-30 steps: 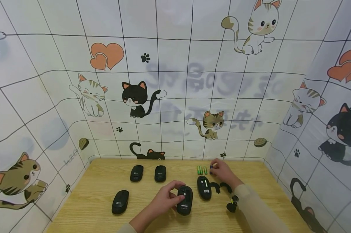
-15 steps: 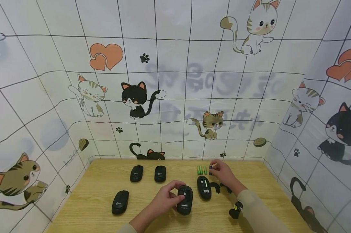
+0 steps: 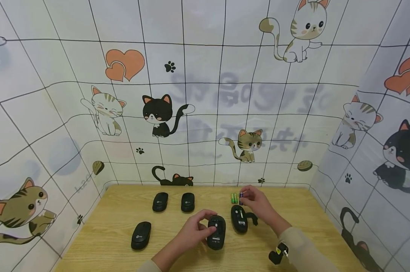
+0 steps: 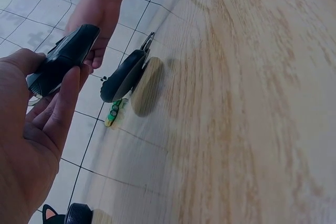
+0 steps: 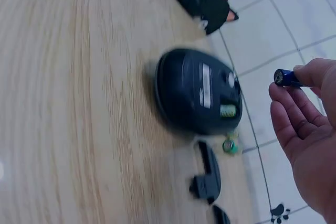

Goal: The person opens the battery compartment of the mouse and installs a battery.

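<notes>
My left hand (image 3: 194,231) grips a black computer mouse (image 3: 216,238), thumb across it, its underside facing up in the head view. In the left wrist view this mouse (image 4: 63,61) is seen edge-on, lifted above the table. My right hand (image 3: 258,203) pinches a blue AA-size battery (image 5: 287,77) between thumb and fingers, end towards the wrist camera. It stands right beside the green batteries (image 3: 234,198) at the table's back. In front of them a second mouse (image 3: 239,223) lies upside down, a green battery (image 5: 228,110) in its uncovered compartment.
Three more black mice lie right side up on the left: a near one (image 3: 141,235) and two behind, one (image 3: 160,201) beside another (image 3: 187,202). A black battery cover (image 5: 210,171) lies right of the overturned mouse. A patterned sheet (image 3: 205,151) hangs behind the table (image 3: 103,234).
My right hand has moved slightly left with the blue battery, now overlapping the rightmost green battery's place. My left hand holds its mouse as before.
</notes>
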Motion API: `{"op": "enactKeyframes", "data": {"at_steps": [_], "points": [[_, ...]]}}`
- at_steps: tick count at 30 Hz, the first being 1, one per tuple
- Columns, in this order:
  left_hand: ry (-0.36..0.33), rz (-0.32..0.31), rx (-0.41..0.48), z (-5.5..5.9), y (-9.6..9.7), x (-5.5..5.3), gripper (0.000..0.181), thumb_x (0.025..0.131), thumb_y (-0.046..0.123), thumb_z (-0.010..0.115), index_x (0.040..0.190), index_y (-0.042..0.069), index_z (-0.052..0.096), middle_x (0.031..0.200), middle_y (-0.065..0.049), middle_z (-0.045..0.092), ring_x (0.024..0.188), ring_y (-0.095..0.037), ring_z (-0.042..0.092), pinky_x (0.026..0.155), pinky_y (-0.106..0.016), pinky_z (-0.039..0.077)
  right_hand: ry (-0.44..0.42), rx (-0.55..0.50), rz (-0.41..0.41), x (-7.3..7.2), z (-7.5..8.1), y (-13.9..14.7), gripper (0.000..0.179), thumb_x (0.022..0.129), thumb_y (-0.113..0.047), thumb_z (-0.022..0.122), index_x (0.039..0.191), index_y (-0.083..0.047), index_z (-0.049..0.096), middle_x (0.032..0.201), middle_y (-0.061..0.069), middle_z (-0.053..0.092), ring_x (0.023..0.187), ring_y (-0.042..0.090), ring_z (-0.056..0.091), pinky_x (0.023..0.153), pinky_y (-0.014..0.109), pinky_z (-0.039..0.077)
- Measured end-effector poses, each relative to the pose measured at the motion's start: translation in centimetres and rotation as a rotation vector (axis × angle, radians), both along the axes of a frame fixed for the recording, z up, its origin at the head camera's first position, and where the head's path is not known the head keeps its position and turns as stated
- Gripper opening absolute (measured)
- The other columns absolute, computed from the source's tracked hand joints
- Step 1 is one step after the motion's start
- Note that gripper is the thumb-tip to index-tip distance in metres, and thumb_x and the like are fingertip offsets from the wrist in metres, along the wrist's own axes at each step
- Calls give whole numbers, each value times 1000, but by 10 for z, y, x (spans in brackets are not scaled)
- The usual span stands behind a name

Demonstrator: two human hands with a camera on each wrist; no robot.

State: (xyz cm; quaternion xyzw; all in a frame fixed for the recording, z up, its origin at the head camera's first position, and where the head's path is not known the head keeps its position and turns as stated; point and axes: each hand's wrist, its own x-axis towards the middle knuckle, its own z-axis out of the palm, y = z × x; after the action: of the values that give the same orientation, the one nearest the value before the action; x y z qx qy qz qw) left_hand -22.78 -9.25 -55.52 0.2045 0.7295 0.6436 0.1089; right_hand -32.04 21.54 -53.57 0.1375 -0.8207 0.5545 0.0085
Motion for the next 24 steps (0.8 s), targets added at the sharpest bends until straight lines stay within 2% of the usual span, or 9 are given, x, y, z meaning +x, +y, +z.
{"op": "enactKeyframes", "data": {"at_steps": [5,10,14,18,24], "points": [[0,-4,7,0,-1,0,44,106,9,75,148,8,63,127,-9,65,80,-18,77,62,-46,67,6,-14,31,10,8,-9,25,104,-1,74,127,2,64,111,16,73,98,28,74,84,44,65],[8,-15,22,0,-2,1,46,106,8,75,150,5,61,127,-10,64,79,-17,78,62,-45,67,23,-27,79,22,13,-17,25,104,-2,75,127,-1,66,108,13,72,95,23,72,81,43,64],[8,-9,21,0,-2,1,43,106,9,76,147,11,64,127,-9,64,79,-17,78,61,-43,67,35,-58,125,32,18,-24,27,103,-1,76,127,3,65,106,13,70,92,20,72,82,41,64],[12,-2,15,-1,-2,1,42,106,8,76,146,15,65,127,-9,64,78,-18,78,61,-42,67,4,-80,148,41,23,-31,28,103,-2,76,128,3,64,106,13,68,92,18,72,82,40,64],[23,-11,19,-1,-2,0,44,105,7,76,147,12,63,127,-10,64,80,-20,79,62,-46,67,-44,-105,193,53,29,-42,28,104,-5,76,129,2,63,108,13,69,95,19,74,87,41,65]]}}
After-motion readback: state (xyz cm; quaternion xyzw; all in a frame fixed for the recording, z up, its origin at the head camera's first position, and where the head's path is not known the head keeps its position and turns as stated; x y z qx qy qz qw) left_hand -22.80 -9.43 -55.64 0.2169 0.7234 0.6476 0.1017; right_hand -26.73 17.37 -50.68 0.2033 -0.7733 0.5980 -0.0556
